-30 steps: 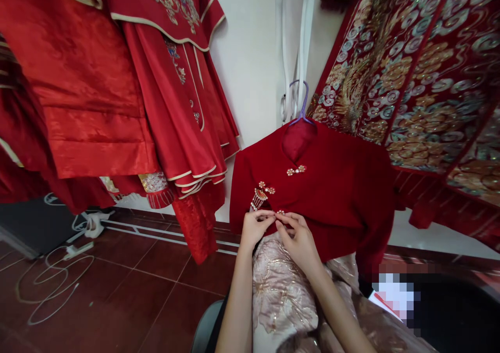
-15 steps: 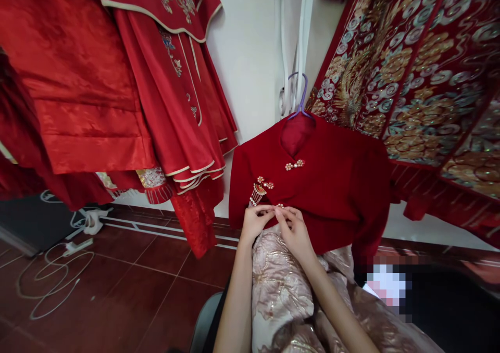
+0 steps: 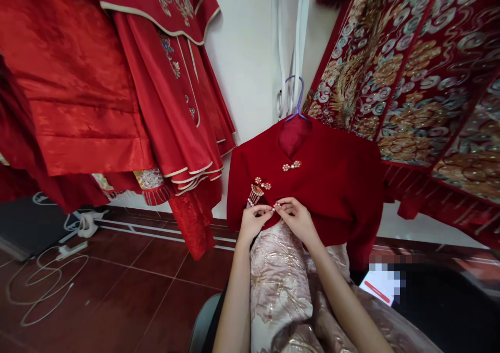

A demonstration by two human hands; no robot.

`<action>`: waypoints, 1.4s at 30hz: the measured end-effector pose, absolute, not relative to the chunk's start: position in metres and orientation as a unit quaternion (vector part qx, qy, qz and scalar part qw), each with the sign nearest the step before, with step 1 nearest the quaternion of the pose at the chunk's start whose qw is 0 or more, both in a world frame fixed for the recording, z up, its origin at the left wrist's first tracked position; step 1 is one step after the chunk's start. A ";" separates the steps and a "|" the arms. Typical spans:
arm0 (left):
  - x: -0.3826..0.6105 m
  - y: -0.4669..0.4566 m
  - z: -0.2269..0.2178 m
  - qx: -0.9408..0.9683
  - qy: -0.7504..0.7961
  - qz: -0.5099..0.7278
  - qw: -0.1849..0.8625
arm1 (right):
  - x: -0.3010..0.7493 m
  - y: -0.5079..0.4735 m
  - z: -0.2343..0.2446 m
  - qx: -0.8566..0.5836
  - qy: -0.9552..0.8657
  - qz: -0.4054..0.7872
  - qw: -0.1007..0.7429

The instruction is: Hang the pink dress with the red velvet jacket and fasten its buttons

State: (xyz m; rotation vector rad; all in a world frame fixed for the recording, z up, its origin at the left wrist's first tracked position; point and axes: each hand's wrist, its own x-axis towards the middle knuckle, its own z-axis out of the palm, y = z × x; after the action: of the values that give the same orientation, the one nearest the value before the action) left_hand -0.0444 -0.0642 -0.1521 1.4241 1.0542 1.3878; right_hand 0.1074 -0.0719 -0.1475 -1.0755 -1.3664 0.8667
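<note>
A dark red jacket (image 3: 328, 176) hangs on a purple hanger (image 3: 299, 103) in front of me. Both of my hands meet at its lower front, around a small pearl frog button (image 3: 275, 207). My left hand (image 3: 253, 222) pinches the button's left end between thumb and fingertips. From the other side, my right hand (image 3: 297, 218) pinches the flower-shaped end. Higher on the jacket sit two more pearl fasteners, one at the collar (image 3: 291, 166) and one at the chest (image 3: 262, 184). A beaded tassel brooch (image 3: 255, 193) dangles just above my left hand. Below, a champagne brocade skirt (image 3: 279, 275) drapes beneath my forearms.
Red garments (image 3: 89, 108) hang at the left, and an embroidered red-and-gold garment (image 3: 410, 92) at the right. White cables (image 3: 50, 285), a power strip (image 3: 72, 250) and white shoes (image 3: 89, 223) lie on the tiled floor. A grey stool edge (image 3: 203, 322) shows below.
My right hand has shifted slightly right and its fingers have opened out around the button, which shows more clearly now. The view has moved a little.
</note>
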 end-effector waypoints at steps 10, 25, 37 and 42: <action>-0.039 -0.066 -0.147 0.583 0.449 0.546 0.402 | 0.102 -0.066 -0.146 -0.479 -0.529 0.411 0.568; -0.033 -0.067 -0.141 0.644 0.502 0.499 0.289 | 0.114 -0.070 -0.127 -0.464 -0.524 0.501 0.510; -0.041 -0.063 -0.148 0.598 0.454 0.553 0.360 | 0.124 -0.081 -0.140 -0.425 -0.571 0.452 0.537; -0.055 -0.064 -0.147 0.539 0.500 0.582 0.349 | 0.133 -0.096 -0.122 -0.421 -0.546 0.405 0.601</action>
State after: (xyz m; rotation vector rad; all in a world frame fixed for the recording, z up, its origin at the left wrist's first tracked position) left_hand -0.0548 -0.0643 -0.1472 1.3965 1.2952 1.5076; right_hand 0.1328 -0.0956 -0.1218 -0.9760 -1.2651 0.9383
